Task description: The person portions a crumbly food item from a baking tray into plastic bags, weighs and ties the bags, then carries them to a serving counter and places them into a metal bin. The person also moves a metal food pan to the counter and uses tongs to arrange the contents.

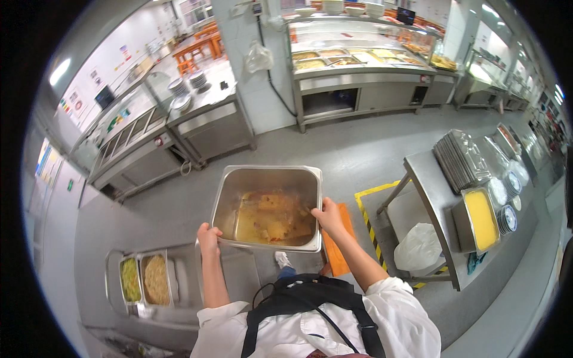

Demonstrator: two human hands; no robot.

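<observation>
A deep stainless steel food pan (270, 175) hangs in front of me above the floor, held level or nearly so. My left hand (209, 236) grips its near left rim, and my right hand (329, 215) clasps the rim on the right side. In its bottom lies a shallow layer of yellowish, oily liquid (250, 223) with some solid bits that I cannot identify. Behind my left forearm, a steel cart (186, 279) carries a pan of green chopped food (130, 279) and a pan of pale brown shredded food (156, 279).
To the right stands a steel table (423, 172) with stacked metal trays (459, 161), bowls (506, 219) and a pan of yellow food (481, 219). An orange stool (338, 246) is close by my right arm. Ahead are serving counters (358, 85) and a pillar (268, 98).
</observation>
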